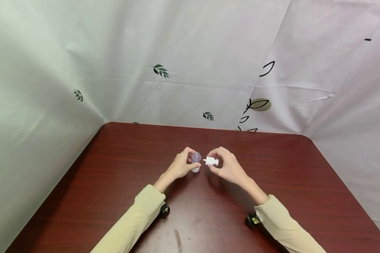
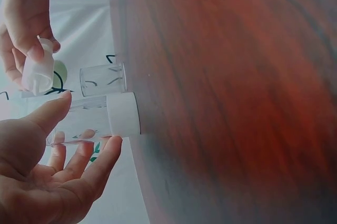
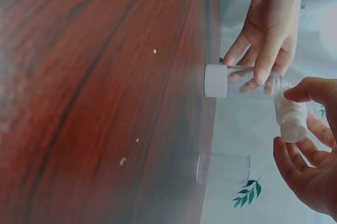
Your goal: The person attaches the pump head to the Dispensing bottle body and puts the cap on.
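Note:
My left hand holds a small clear bottle with a white base between thumb and fingers. The bottle stands upright on the table, its narrow neck bare at the top. Just to its right, my right hand pinches a white pump top. The pump top lies sideways, with its thin tip pointing at the bottle's neck and a small gap between them in the head view. In the left wrist view, a clear cylindrical cap stands on the table beyond the bottle; the right wrist view also shows this cap.
The dark red wooden table has rounded far corners. White cloth with leaf prints hangs around its back and sides. Small pale specks dot the tabletop, and a dark smear lies close to the person.

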### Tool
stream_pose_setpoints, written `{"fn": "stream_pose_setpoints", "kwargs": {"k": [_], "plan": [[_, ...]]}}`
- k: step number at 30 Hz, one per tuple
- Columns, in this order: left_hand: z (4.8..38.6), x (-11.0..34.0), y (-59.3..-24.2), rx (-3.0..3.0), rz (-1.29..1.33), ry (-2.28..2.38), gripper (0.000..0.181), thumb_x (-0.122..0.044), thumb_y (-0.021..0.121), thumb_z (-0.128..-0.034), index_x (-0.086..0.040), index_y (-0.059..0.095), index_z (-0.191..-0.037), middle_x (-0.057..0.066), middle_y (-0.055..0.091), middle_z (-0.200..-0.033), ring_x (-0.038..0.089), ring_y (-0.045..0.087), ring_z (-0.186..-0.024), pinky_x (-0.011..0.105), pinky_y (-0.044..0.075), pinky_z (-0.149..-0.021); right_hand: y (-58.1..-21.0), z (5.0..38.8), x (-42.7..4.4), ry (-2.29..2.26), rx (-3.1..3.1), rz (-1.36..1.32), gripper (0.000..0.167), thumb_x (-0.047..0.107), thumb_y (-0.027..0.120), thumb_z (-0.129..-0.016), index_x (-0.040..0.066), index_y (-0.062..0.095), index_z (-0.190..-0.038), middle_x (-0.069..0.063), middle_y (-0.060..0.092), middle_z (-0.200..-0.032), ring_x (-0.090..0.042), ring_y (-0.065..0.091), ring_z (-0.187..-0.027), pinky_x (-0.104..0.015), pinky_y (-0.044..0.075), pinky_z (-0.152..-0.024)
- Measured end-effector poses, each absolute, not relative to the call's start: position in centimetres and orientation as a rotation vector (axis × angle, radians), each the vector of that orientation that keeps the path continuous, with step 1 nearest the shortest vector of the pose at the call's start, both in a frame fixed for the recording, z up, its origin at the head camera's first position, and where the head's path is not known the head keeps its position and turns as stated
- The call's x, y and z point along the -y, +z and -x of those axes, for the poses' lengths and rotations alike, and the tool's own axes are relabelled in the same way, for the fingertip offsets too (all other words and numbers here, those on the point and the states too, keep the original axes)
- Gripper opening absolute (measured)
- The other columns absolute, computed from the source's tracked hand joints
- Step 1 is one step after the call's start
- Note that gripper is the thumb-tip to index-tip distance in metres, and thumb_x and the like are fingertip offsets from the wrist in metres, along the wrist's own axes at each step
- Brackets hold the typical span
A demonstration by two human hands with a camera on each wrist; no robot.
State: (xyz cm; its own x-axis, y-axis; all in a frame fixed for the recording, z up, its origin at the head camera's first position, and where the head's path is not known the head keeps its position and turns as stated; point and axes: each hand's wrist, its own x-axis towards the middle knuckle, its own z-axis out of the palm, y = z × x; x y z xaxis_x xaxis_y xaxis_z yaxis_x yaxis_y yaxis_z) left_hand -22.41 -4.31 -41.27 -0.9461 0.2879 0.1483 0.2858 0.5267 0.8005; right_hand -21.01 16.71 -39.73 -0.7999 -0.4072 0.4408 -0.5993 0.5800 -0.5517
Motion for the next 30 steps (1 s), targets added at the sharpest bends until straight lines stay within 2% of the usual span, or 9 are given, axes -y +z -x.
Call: {"fn": "stream_pose_setpoints", "kwargs": {"k": [4, 10, 13, 18, 25, 30], "plan": [[22.42, 4.26, -41.22, -2.736, -0.504, 1.443, 0.040, -0.012, 0.077, -0.0807, -0.003, 0.053, -0.111, 0.012, 0.062, -0.096, 0.023, 0.059, -0.087, 0.032, 0.050, -0.077, -39.64, 21.08, -16.70, 1.031, 2.542, -0.830, 0.032, 0.007, 0.078, -0.074, 0.014, 0.064, -0.101, 0.002, 0.061, -0.094, -0.011, 0.050, -0.078, -0.025, 0.046, -0.067], [22.44, 4.23, -41.14, -2.727, -0.495, 1.455, 0.039, -0.012, 0.077, -0.0811, -0.003, 0.053, -0.111, 0.012, 0.062, -0.098, 0.023, 0.059, -0.088, 0.034, 0.051, -0.078, -39.53, 21.27, -16.62, 1.035, 2.532, -0.830, 0.031, 0.005, 0.078, -0.072, 0.012, 0.065, -0.099, 0.001, 0.061, -0.092, -0.011, 0.050, -0.076, -0.036, 0.049, -0.064], [22.44, 4.17, -41.11, -2.726, -0.498, 1.460, 0.039, -0.012, 0.077, -0.0813, -0.003, 0.053, -0.111, 0.012, 0.062, -0.098, 0.023, 0.059, -0.088, 0.034, 0.051, -0.078, -39.49, 21.28, -16.57, 1.040, 2.524, -0.837, 0.031, 0.005, 0.077, -0.072, 0.012, 0.065, -0.099, 0.000, 0.061, -0.092, -0.011, 0.050, -0.076, -0.038, 0.050, -0.064], [22.43, 4.18, -41.08, -2.727, -0.508, 1.460, 0.039, -0.012, 0.077, -0.0813, -0.003, 0.053, -0.111, 0.012, 0.062, -0.098, 0.022, 0.059, -0.088, 0.033, 0.050, -0.078, -39.42, 21.23, -16.44, 1.057, 2.511, -0.846, 0.031, 0.005, 0.077, -0.073, 0.012, 0.065, -0.100, 0.000, 0.061, -0.093, -0.010, 0.050, -0.076, -0.035, 0.050, -0.063], [22.40, 4.26, -41.28, -2.737, -0.504, 1.451, 0.039, -0.012, 0.077, -0.0809, -0.003, 0.053, -0.110, 0.011, 0.062, -0.097, 0.021, 0.058, -0.086, 0.031, 0.050, -0.076, -39.33, 21.25, -16.11, 1.077, 2.494, -0.840, 0.032, 0.005, 0.077, -0.073, 0.012, 0.065, -0.101, 0.001, 0.062, -0.094, -0.011, 0.051, -0.079, -0.023, 0.047, -0.065], [22.39, 4.14, -41.43, -2.753, -0.506, 1.450, 0.038, -0.012, 0.077, -0.0804, -0.003, 0.054, -0.109, 0.011, 0.063, -0.095, 0.020, 0.059, -0.085, 0.029, 0.049, -0.075, -39.15, 21.23, -15.85, 1.093, 2.480, -0.842, 0.031, 0.005, 0.077, -0.073, 0.012, 0.065, -0.101, 0.001, 0.062, -0.093, -0.011, 0.051, -0.079, -0.023, 0.047, -0.065]]}}
